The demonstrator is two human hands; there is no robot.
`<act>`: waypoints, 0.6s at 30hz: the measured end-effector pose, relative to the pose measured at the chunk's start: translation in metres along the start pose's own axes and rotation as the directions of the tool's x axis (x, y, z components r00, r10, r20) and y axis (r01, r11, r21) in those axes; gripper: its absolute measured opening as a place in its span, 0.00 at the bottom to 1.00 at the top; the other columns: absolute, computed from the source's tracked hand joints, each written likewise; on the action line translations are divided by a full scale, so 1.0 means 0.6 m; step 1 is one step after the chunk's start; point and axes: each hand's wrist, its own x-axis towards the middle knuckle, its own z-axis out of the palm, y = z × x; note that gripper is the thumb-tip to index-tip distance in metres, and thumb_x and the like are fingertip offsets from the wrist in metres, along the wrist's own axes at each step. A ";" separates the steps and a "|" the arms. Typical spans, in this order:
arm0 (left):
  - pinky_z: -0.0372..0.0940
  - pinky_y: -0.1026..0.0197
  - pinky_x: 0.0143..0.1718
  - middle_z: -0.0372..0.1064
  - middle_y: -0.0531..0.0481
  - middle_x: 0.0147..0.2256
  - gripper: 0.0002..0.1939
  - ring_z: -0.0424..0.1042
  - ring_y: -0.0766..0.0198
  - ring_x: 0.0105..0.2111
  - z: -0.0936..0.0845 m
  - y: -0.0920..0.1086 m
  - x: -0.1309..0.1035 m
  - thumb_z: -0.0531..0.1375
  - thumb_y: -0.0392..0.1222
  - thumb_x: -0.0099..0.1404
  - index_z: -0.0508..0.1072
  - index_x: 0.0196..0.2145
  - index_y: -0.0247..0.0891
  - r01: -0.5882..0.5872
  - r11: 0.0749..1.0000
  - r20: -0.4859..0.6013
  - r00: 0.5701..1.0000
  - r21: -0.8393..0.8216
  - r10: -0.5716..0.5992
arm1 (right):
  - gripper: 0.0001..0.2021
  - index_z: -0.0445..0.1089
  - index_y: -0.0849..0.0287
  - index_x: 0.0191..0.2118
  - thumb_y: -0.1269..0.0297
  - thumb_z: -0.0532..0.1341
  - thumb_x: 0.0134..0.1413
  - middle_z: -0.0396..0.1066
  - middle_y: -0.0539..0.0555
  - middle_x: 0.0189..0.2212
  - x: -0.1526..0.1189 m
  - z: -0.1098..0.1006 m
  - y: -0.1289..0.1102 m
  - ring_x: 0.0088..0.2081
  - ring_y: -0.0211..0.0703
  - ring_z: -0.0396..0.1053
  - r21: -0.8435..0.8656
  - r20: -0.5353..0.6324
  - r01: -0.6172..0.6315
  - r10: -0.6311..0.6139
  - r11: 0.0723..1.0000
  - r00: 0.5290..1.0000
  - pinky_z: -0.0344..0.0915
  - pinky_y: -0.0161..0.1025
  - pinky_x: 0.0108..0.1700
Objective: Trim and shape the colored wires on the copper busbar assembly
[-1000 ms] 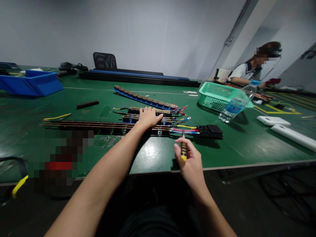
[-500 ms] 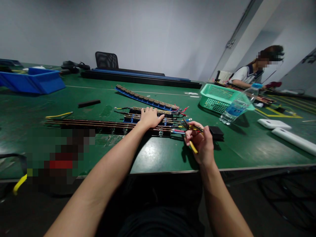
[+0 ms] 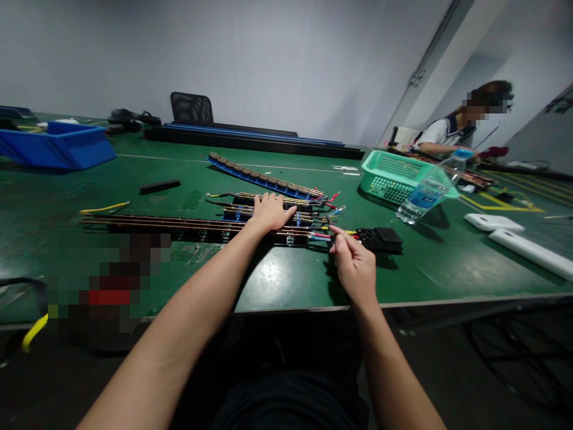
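My left hand [image 3: 272, 212] lies flat with fingers spread across several dark strips with copper-coloured bars and blue parts, pressing on a blue and black strip [image 3: 237, 213]. Nearest to me is a long black strip [image 3: 197, 230] with long copper-coloured bars, passing beneath my left wrist. My right hand [image 3: 356, 263] is closed at the strips' right end, beside coloured wires [image 3: 320, 237]. In it are pliers [image 3: 330, 220]; only the dark tip shows, the handles being hidden by my fingers. A black block-shaped connector [image 3: 385, 240] sits just right of my right hand.
A curved blue strip [image 3: 264, 178] lies behind my left hand. At the right are a green basket [image 3: 380, 173], a leaning water bottle [image 3: 423, 200] and white cases [image 3: 530, 254]. A blue bin [image 3: 80, 146] stands at the left. A person [image 3: 447, 131] sits at the far right.
My right hand has rolled over, palm now down, and moved slightly left; the pliers' yellow handle is no longer visible. My left hand stays in place on the strips.
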 end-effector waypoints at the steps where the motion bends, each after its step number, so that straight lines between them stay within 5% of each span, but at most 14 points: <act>1: 0.51 0.39 0.66 0.66 0.32 0.63 0.34 0.61 0.40 0.64 -0.001 0.001 -0.001 0.45 0.63 0.76 0.70 0.62 0.34 0.001 1.000 0.002 1.000 0.002 -0.001 | 0.17 0.80 0.58 0.49 0.56 0.60 0.65 0.81 0.55 0.34 -0.002 0.001 -0.002 0.31 0.43 0.76 -0.084 0.046 0.072 -0.068 0.994 0.997 0.72 0.41 0.37; 5: 0.52 0.39 0.66 0.66 0.32 0.63 0.34 0.61 0.40 0.64 -0.007 0.003 -0.005 0.45 0.63 0.76 0.70 0.61 0.33 0.000 1.000 0.011 1.000 0.008 0.000 | 0.12 0.82 0.56 0.46 0.60 0.63 0.62 0.83 0.57 0.41 -0.008 0.005 -0.011 0.40 0.49 0.80 -0.190 0.245 0.237 -0.187 0.953 0.951 0.73 0.45 0.46; 10: 0.51 0.39 0.66 0.66 0.33 0.63 0.33 0.60 0.41 0.65 -0.005 0.002 -0.002 0.46 0.63 0.76 0.70 0.61 0.35 0.006 1.000 0.012 1.000 0.001 -0.006 | 0.15 0.80 0.57 0.42 0.54 0.59 0.67 0.80 0.55 0.34 -0.003 0.002 -0.013 0.31 0.43 0.76 -0.058 0.022 0.069 -0.068 0.996 0.997 0.70 0.39 0.36; 14: 0.51 0.38 0.66 0.65 0.33 0.63 0.34 0.60 0.39 0.65 -0.001 0.001 0.001 0.46 0.64 0.75 0.70 0.61 0.35 0.010 1.000 0.010 1.000 0.000 -0.010 | 0.23 0.75 0.60 0.41 0.44 0.55 0.67 0.72 0.50 0.26 0.000 -0.001 -0.010 0.16 0.31 0.58 0.221 -0.115 -0.095 0.122 0.971 0.986 0.53 0.32 0.18; 18: 0.52 0.39 0.66 0.65 0.33 0.63 0.34 0.61 0.40 0.64 -0.003 0.001 0.001 0.46 0.64 0.75 0.70 0.62 0.34 0.011 1.000 0.012 1.000 0.009 -0.011 | 0.18 0.73 0.57 0.47 0.47 0.62 0.64 0.73 0.49 0.30 -0.013 -0.003 -0.009 0.15 0.27 0.55 0.349 -0.152 -0.012 0.070 0.937 0.986 0.50 0.30 0.16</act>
